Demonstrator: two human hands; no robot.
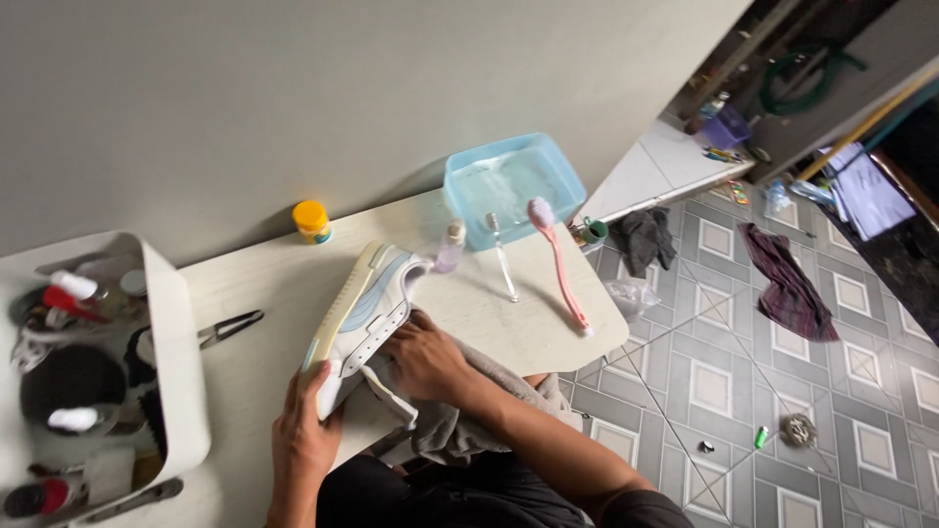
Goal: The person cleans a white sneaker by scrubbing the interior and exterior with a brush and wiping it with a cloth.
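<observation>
The left hand (305, 435) grips the toe of a sneaker (364, 318) above the tabletop (284, 293); the right hand (427, 360) presses a grey cloth (460, 425) against its side, fingers closed on the cloth.

White table (509, 328) bearing blue tub (513, 184), pink brush (558, 259), scissors (230, 328).

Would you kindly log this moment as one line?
left hand: grips sneaker toe | right hand: presses grey cloth against sneaker | pink brush: on table
</observation>
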